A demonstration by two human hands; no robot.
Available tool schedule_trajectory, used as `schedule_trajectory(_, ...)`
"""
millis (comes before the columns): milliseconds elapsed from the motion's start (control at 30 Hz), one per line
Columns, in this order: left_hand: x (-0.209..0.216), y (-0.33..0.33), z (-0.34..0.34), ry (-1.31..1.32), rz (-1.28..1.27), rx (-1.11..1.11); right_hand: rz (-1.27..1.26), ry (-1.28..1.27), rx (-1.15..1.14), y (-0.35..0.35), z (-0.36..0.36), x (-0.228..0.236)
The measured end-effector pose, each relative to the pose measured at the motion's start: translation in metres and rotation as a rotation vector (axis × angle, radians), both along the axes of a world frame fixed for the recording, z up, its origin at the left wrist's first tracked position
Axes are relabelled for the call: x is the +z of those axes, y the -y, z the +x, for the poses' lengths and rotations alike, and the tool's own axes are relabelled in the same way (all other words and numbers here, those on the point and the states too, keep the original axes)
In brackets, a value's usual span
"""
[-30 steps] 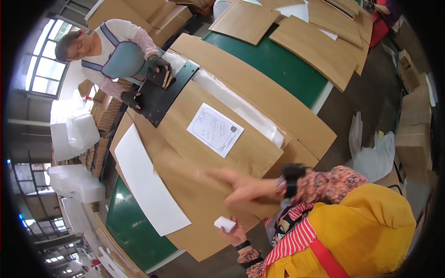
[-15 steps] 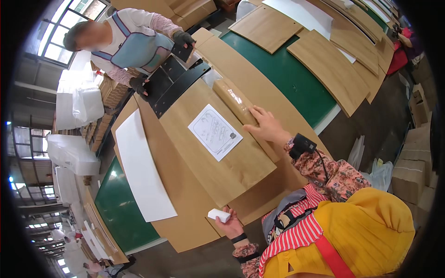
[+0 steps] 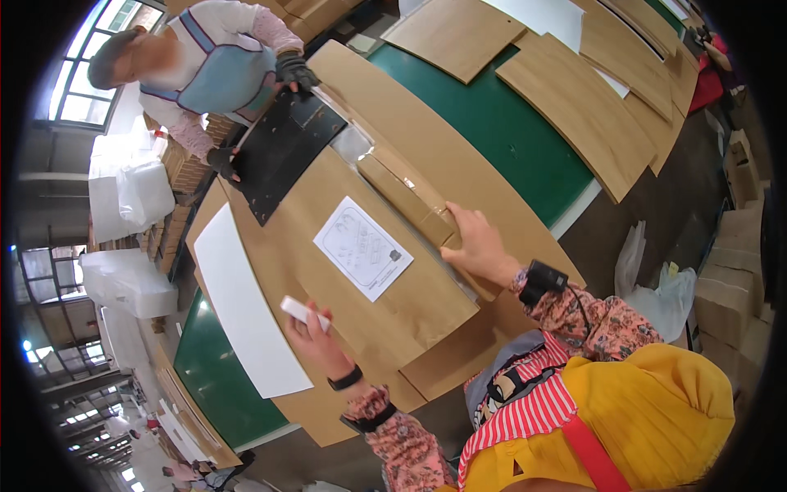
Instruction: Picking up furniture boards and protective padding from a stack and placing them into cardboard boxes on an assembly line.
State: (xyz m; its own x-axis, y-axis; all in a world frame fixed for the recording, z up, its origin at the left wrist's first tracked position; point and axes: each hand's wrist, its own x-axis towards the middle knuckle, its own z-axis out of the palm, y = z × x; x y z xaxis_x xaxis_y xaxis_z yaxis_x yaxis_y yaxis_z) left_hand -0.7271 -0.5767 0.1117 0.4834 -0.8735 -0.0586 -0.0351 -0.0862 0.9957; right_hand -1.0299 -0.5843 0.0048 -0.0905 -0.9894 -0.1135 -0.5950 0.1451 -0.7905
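My left hand (image 3: pixel 318 338) grips a small white block (image 3: pixel 303 313), perhaps foam, over the left part of the wood-grain panel (image 3: pixel 410 320). A printed instruction sheet (image 3: pixel 363 248) lies on that panel. My right hand (image 3: pixel 482 246) rests with fingers spread on a long, narrow brown piece wrapped in clear plastic (image 3: pixel 402 189), along the panel's right side. Beyond the sheet, black panels (image 3: pixel 283 156) lie across the far end. A co-worker's gloved hands (image 3: pixel 295 70) hold their edges.
Brown cardboard (image 3: pixel 492 189) lies beneath the stack on a green table (image 3: pixel 443 107). To the left is a long white sheet (image 3: pixel 242 303). More wood-grain panels (image 3: pixel 574 115) lie at the far right. Cartons (image 3: pixel 725 303) and plastic bags (image 3: pixel 664 295) stand on the right.
My left hand has moved up and leftward with the white block, over the panel. My right hand has shifted slightly along the wrapped piece. The co-worker has laid the black pieces flat together.
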Motion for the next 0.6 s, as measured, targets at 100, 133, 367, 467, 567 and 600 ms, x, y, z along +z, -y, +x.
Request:
schedule_trajectory(100, -0.021, 0.055, -0.017, 0.106, -0.008, -0.117, -0.022, 0.036, 0.048, -0.007, 0.002, -0.005)
schedule_trajectory(133, -0.035, 0.075, -0.020, 0.145, 0.003, -0.180, -0.003, 0.225, 0.053, -0.002, -0.006, -0.012)
schedule_trajectory(367, -0.072, 0.180, -0.101, 0.570, -0.032, -0.171, -0.073, 0.302, 0.021, -0.012, -0.005, -0.025)
schedule_trajectory(467, -0.088, 0.226, -0.116, 1.073, -0.102, -0.097, 0.002, 0.189, -0.006, -0.015, 0.001, -0.013)
schedule_trajectory(567, -0.099, 0.260, -0.149, 1.314, 0.083, -0.055, 0.008, 0.173, 0.010, -0.014, -0.002, -0.015)
schedule_trajectory(600, -0.106, 0.270, -0.158, 1.323, 0.187, -0.045, 0.011, 0.177, 0.002, -0.013, -0.003, -0.014)
